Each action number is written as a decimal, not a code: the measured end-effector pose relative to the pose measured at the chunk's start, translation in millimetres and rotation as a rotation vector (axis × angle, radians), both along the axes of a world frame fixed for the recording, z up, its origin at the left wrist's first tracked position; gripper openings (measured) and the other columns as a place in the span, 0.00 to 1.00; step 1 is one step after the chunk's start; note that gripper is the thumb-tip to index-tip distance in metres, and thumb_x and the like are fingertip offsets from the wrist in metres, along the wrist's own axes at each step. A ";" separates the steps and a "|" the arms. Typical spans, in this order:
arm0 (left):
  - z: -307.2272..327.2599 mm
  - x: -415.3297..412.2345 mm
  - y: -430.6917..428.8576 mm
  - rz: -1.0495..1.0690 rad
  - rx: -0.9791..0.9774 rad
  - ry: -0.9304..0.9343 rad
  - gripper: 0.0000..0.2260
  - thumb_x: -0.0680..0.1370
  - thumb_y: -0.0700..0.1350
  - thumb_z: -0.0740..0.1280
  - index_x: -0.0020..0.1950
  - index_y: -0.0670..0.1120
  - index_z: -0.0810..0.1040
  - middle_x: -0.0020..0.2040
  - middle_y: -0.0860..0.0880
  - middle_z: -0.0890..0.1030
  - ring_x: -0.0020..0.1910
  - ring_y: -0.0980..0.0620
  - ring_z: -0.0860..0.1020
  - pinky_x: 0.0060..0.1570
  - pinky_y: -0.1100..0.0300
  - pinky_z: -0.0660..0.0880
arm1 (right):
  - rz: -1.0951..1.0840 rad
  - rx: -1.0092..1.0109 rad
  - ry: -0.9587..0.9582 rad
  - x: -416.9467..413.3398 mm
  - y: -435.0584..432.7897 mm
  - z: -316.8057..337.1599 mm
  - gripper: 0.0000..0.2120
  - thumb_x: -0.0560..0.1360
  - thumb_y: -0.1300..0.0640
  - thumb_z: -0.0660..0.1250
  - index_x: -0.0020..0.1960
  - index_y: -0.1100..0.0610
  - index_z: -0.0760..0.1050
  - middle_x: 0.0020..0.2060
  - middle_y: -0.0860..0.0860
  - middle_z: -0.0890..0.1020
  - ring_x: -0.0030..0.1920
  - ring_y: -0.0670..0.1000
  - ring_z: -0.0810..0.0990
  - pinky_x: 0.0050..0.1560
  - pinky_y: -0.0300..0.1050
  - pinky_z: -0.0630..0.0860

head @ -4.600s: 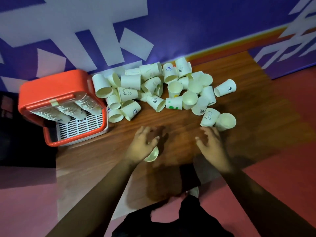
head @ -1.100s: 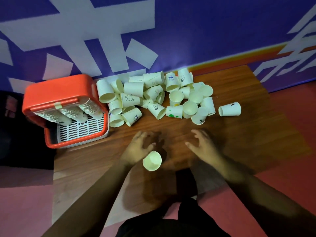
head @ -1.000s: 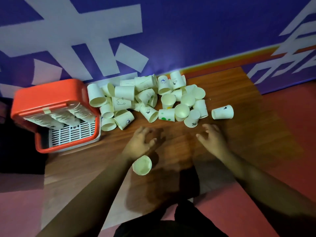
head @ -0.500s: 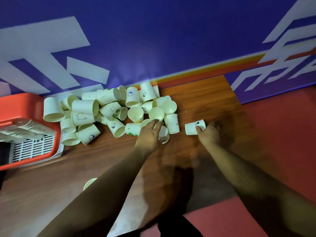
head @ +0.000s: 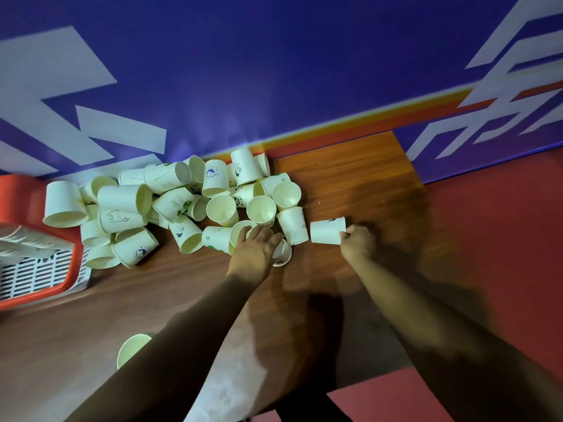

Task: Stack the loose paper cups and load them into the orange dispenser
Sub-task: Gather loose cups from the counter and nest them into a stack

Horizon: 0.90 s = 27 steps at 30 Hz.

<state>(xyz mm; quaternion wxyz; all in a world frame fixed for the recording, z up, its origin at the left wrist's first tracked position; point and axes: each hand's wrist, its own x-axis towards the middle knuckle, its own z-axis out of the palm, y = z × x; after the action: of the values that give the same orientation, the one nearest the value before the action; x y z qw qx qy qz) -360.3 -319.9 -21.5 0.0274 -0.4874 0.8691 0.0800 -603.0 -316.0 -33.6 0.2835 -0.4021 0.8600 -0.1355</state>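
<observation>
We see one pile (head: pixel 170 205) of over twenty cups.
Our right hand (head: pixel 358 243) pinches one cup (head: pixel 327 230); we cannot tell if our left hand (head: pixel 255 248) grips any.

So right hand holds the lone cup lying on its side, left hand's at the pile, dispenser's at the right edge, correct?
No: the head view shows the orange dispenser at the left edge, not the right. Rest holds: right hand holds the lone cup, left hand at the pile.
</observation>
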 end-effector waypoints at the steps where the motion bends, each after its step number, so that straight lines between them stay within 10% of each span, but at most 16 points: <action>1: 0.1 2.9 0.4 -0.019 -0.021 0.050 0.25 0.71 0.45 0.74 0.68 0.47 0.76 0.59 0.44 0.80 0.62 0.40 0.76 0.64 0.44 0.68 | 0.005 -0.033 -0.020 -0.6 2.7 2.5 0.13 0.78 0.57 0.65 0.57 0.64 0.80 0.56 0.61 0.82 0.58 0.61 0.79 0.54 0.48 0.74; 8: 44.8 45.1 23.7 0.326 0.282 0.593 0.24 0.70 0.53 0.78 0.60 0.45 0.74 0.52 0.48 0.79 0.48 0.50 0.77 0.46 0.58 0.75 | 0.118 -0.298 -0.128 20.5 33.9 60.3 0.06 0.75 0.57 0.68 0.47 0.59 0.81 0.47 0.54 0.78 0.47 0.50 0.75 0.41 0.39 0.65; 11: 68.1 67.1 47.4 0.702 0.406 0.827 0.19 0.71 0.48 0.78 0.54 0.49 0.71 0.45 0.51 0.80 0.41 0.55 0.78 0.37 0.65 0.73 | 0.145 -0.477 -0.117 47.1 51.5 93.3 0.03 0.72 0.58 0.71 0.44 0.58 0.81 0.48 0.48 0.71 0.53 0.50 0.73 0.51 0.38 0.67; 20: 96.3 176.1 121.4 0.966 0.555 1.690 0.31 0.71 0.41 0.71 0.74 0.51 0.71 0.62 0.50 0.81 0.58 0.50 0.80 0.55 0.53 0.76 | 0.401 -0.446 -0.315 162.6 104.5 126.1 0.07 0.69 0.59 0.74 0.35 0.51 0.78 0.61 0.44 0.70 0.64 0.43 0.70 0.59 0.30 0.65; 27: 92.8 269.2 174.6 1.096 0.535 1.781 0.24 0.70 0.40 0.67 0.66 0.43 0.73 0.55 0.42 0.79 0.50 0.48 0.79 0.51 0.54 0.73 | 0.666 -0.388 -0.424 277.7 144.5 132.9 0.24 0.66 0.53 0.77 0.60 0.47 0.75 0.59 0.42 0.76 0.58 0.43 0.73 0.59 0.36 0.69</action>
<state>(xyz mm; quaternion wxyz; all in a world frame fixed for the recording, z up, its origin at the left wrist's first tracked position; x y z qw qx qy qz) -91.1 -145.3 71.4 -0.5488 -0.5549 0.1943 0.5943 -325.3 -171.5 99.3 0.4009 -0.6664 0.5651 -0.2753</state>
